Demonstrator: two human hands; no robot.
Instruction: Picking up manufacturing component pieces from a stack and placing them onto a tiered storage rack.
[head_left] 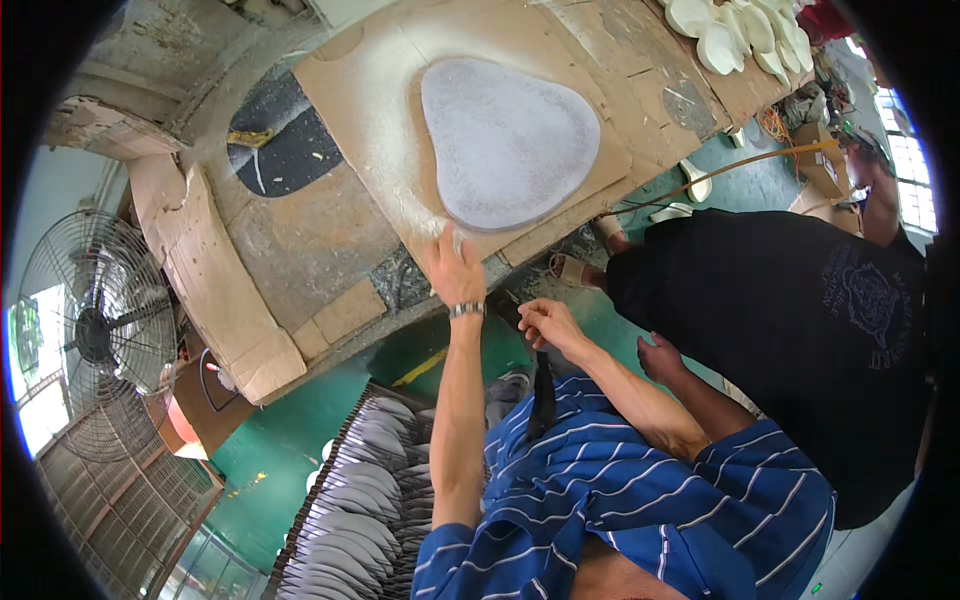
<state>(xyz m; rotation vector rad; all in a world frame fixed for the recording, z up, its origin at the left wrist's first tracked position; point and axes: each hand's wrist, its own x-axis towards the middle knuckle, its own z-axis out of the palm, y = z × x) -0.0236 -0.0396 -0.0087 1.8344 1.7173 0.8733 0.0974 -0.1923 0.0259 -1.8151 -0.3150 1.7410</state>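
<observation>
A flat, rounded pear-shaped grey-white slab point(510, 145) with a speckled surface lies on a cardboard sheet point(375, 110) dusted with pale powder. My left hand point(455, 268), with a metal-banded watch at the wrist, reaches to the sheet's near edge, just below the slab. Its fingers point away from me and look partly spread; no held thing shows in them. To its right, off the table's edge, my right hand point(548, 325) is closed in a pinch. A tiny thin tip shows by its fingers, too small to name.
Close on the right stands a person in black clothing point(770, 340). A rack of white curved pieces point(350, 500) stands at lower left, and a caged fan point(95, 330) at far left. More pale curved pieces point(745, 35) lie at the table's far right.
</observation>
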